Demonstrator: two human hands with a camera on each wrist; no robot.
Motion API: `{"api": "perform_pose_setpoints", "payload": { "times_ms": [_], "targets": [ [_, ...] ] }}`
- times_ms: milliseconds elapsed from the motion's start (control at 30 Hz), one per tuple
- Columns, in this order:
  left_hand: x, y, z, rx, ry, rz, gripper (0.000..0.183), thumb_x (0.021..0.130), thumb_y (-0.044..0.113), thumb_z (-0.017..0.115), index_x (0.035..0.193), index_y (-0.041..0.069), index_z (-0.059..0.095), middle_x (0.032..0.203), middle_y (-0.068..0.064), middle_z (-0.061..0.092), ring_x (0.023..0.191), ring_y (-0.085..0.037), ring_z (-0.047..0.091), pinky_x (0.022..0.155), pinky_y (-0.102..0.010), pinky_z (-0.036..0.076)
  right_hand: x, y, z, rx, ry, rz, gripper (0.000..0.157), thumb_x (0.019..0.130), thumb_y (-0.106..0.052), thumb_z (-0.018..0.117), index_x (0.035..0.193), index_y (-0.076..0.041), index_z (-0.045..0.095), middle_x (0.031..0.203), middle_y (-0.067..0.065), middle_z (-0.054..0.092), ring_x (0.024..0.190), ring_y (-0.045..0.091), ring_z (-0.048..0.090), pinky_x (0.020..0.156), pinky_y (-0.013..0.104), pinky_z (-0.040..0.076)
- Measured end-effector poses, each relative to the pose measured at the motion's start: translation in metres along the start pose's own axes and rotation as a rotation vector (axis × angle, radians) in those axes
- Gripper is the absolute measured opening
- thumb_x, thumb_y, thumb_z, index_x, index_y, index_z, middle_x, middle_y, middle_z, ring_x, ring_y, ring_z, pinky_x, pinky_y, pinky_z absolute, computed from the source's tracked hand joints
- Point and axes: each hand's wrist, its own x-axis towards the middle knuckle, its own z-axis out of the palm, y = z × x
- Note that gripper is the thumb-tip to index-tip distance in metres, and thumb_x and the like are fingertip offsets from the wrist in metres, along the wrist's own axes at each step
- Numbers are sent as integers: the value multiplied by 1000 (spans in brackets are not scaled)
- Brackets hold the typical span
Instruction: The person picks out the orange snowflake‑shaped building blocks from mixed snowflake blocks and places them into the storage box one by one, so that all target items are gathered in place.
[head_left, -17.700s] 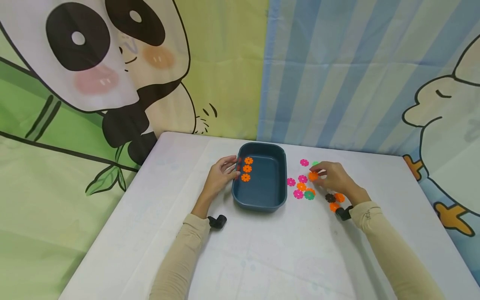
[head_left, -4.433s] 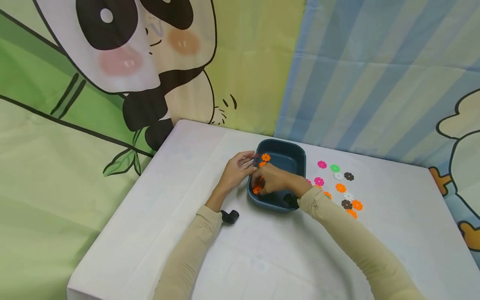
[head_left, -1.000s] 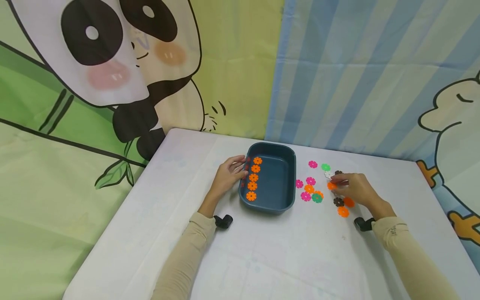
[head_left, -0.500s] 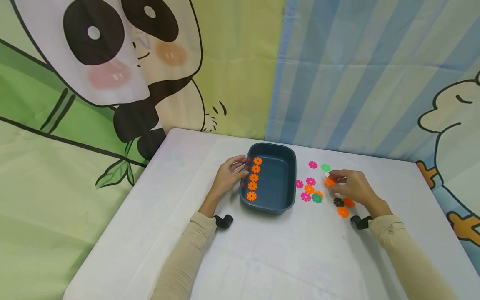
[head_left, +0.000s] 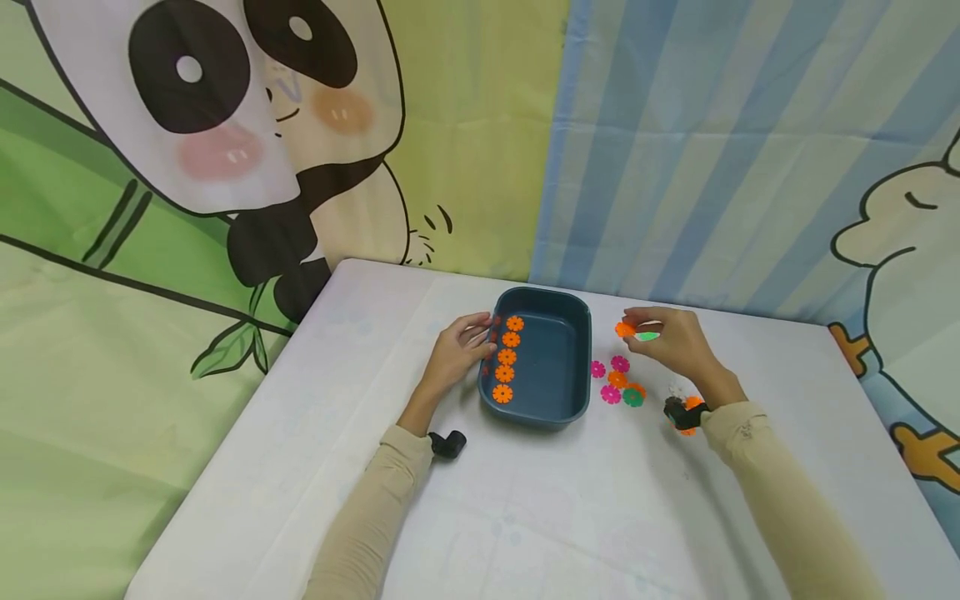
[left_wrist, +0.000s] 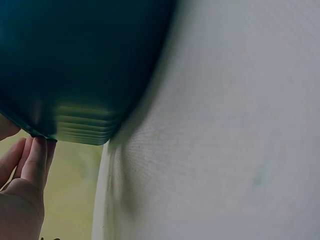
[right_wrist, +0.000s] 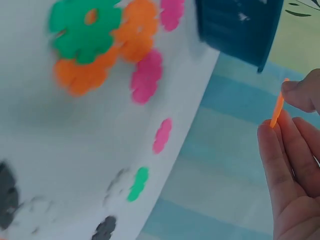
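My right hand (head_left: 672, 340) pinches an orange flower-shaped plastic disc (right_wrist: 279, 106) edge-on between thumb and fingertips, raised over the table's far right part. Beneath that hand, a light green disc (head_left: 648, 336) is partly covered. To the left stands a dark blue rectangular plastic tub (head_left: 551, 417). A column of several orange discs (head_left: 507, 357) lies inside it along the left wall, which mirrors them faintly in red. My left hand (head_left: 453, 354) rests at the tub's left rim, fingers extended; in the left wrist view its fingertips (left_wrist: 37, 145) touch the rim from outside.
Right of the tub lie pink discs (head_left: 619, 364), orange ones and a darker green disc (head_left: 633, 397) overlapping an orange one. White (head_left: 677, 390) and orange discs (head_left: 693, 402) lie near the right wrist, partly hidden by its black camera (head_left: 684, 414). A printed curtain (head_left: 465, 167) hangs behind the table.
Over the last second my right hand carries the orange disc left and away from me, toward the far discs. The tub's orange column is longer than in the oldest frame. My left hand stays at the rim.
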Motion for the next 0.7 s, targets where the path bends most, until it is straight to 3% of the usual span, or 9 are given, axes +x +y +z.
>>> {"api": "perform_pose_setpoints", "payload": {
  "times_ms": [300,533,700],
  "targets": [
    [-1,-1,0,23,2,-2,58,84,-13,67,137,-15,43,140,-33,43,132,-42,42,109,-46,41,23,-34,12,78,4,-40,42,81,-10,79,122,-3,68,112,12,70,101,30,67,83,46,59],
    [8,-29,-5,27,18,14,60,84,-10,69,138,-9,45,141,-28,46,132,-37,44,109,-42,42,43,-60,17,79,1,-119,41,81,-10,79,120,-3,69,111,12,70,99,31,68,81,48,60],
    [9,-30,-4,40,46,36,56,83,-9,71,135,-5,50,138,-24,51,129,-31,49,106,-36,46,53,-73,23,116,23,-187,40,79,-7,79,117,-1,69,109,12,71,96,30,69,81,45,60]
  ]
}}
